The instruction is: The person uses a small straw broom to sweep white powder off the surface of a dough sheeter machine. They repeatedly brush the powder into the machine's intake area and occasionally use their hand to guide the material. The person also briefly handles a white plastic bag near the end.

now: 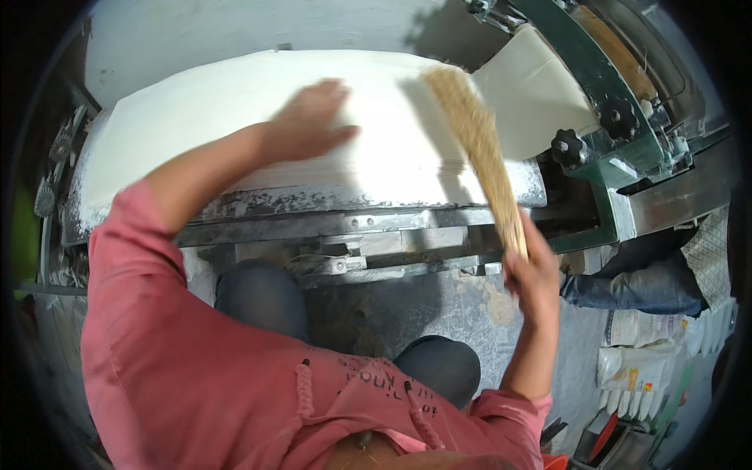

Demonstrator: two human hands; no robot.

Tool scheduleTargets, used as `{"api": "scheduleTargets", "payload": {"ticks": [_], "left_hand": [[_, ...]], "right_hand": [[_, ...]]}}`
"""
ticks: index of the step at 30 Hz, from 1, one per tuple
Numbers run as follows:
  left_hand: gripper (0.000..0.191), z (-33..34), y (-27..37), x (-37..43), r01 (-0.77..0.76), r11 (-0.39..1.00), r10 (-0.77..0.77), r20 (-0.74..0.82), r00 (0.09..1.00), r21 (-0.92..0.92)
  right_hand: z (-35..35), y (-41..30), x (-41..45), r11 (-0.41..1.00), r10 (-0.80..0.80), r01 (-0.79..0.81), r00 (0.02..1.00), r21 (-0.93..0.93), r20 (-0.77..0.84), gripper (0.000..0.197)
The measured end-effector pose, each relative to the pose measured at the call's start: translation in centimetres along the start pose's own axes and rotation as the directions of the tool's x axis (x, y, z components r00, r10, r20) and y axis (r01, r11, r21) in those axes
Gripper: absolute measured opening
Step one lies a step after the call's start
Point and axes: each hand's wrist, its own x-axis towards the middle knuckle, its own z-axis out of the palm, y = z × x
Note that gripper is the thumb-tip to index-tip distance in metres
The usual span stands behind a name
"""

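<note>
A wide, pale dough sheet (194,111), seemingly in layers at its near edge, covers a flour-dusted bench (276,198) in front of me. Over its middle is my left hand (314,120), blurred, thumb apart from the fingers and holding nothing; I cannot tell whether it touches the dough. On the right, my right hand (531,264) grips the narrow handle end of a straw whisk broom (470,120). Its blurred bristles spread away from me over the dough's right part and cast a shadow there.
A green-framed dough sheeting machine (637,144) with black knobs (568,148) stands at the right; a dough strip (531,94) runs to it. A metal rail (388,222) edges the bench. Stacked printed bags (637,367) and jeans-like cloth (640,288) lie lower right.
</note>
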Motion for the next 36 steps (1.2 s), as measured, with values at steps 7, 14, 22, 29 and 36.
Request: {"api": "scheduleTargets", "payload": {"ticks": [7, 14, 22, 29, 36], "left_hand": [[0.071, 0.0, 9.6, 6.2, -0.376, 0.908, 0.400, 0.118, 0.909, -0.184], [0.074, -2.3, 3.0, -3.3, -0.144, 0.970, 0.156, 0.048, 0.987, -0.194], [0.078, -3.7, -1.4, -14.6, 0.256, 0.964, -0.253, -0.055, 0.966, 0.072], [0.078, -3.1, 0.5, -14.9, 0.063, 0.992, -0.083, -0.196, 0.977, -0.106], [0.078, -3.2, 1.2, -16.3, 0.086, 0.980, -0.131, -0.261, 0.956, -0.179]], "right_hand": [[2.2, -0.5, 9.1, 0.985, -0.027, 0.007, 0.993, -0.175, -0.112, 0.061], [11.2, -4.0, 6.4, 0.752, 0.070, -0.073, 0.997, -0.655, -0.031, 0.055], [7.6, -4.2, 9.3, 0.865, -0.010, -0.110, 0.972, -0.490, -0.235, 0.055], [17.1, -7.9, 4.8, 0.863, -0.189, 0.214, 0.977, -0.459, 0.100, 0.059], [19.0, -6.9, 4.2, 0.633, -0.025, -0.015, 0.999, -0.774, -0.040, 0.057]]}}
